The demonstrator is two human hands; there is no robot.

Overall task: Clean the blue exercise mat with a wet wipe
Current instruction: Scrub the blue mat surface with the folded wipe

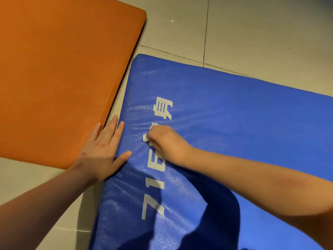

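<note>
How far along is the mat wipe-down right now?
Done: wet streaks shine on the blue mat near its white lettering. In hand: right hand holds the wipe there, left hand rests flat at the edge. Left: the wide stretch to the right looks dry.

The only writing stands on the blue mat (234,123): one line of white print (156,165) running from the lower centre of the frame up toward the middle, lying sideways to the camera. Its lower end reads "71". Above the digits come characters largely covered by the right hand (167,143), which grips a white wipe (145,137), so they cannot be read. The last character, at the upper end, looks like "身".
</note>
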